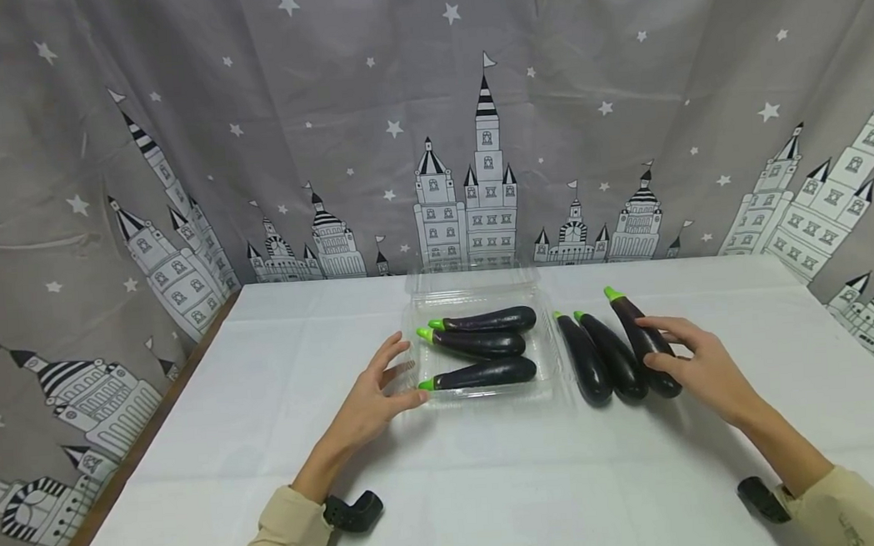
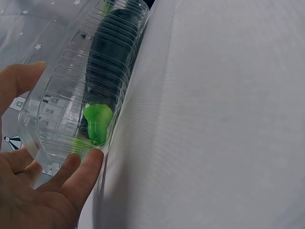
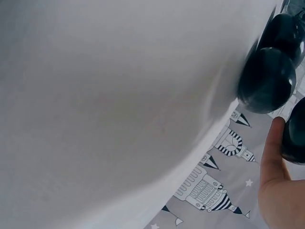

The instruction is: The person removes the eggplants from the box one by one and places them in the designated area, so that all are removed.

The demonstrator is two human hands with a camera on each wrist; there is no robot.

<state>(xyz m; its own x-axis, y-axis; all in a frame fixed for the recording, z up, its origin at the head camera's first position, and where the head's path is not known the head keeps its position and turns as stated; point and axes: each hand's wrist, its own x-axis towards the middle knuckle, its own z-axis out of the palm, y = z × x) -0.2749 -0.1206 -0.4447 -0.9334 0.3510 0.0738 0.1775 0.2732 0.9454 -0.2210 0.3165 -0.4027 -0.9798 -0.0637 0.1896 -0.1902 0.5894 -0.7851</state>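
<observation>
A clear plastic clamshell box (image 1: 482,394) lies with its lid folded back, three eggplants (image 1: 488,373) with green stems inside it. My left hand (image 1: 373,402) is spread at the box's left end. In the left wrist view its fingertips (image 2: 93,160) reach the wall beside a green stem. Right of the box, my right hand (image 1: 694,362) grips an eggplant (image 1: 639,336) between thumb and fingers, its green stem pointing away. In the right wrist view, that eggplant (image 3: 296,136) shows only partly at the frame's edge.
Two more eggplants (image 1: 585,364) lie side by side on the white-covered table (image 1: 495,486), between the box and my right hand. The raised lid (image 1: 475,279) reaches the table's back edge. A grey curtain (image 1: 366,102) printed with castles and stars hangs behind.
</observation>
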